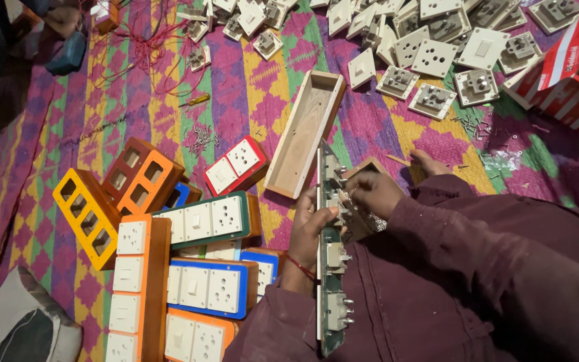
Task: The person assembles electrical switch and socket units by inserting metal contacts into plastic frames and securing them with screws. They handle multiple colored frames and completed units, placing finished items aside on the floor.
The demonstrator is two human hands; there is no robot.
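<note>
My left hand [311,229] grips a long narrow switch panel [330,295] held on edge, its back with several switch modules facing right. My right hand [372,192] is pinched on a module near the panel's upper part, fingers closed on something small that I cannot make out. Both arms wear dark maroon sleeves, and a red thread circles the left wrist. An empty long wooden box [307,131] lies just beyond the panel's far end.
Finished switch boards with orange, blue, green and red faceplates [199,268] are stacked at the left. Empty orange frames [88,214] lie beside them. Loose white sockets and switches [430,60] cover the far mat. Screws [202,139], a yellow screwdriver [196,100], red wires and a red-striped box [571,74] lie around.
</note>
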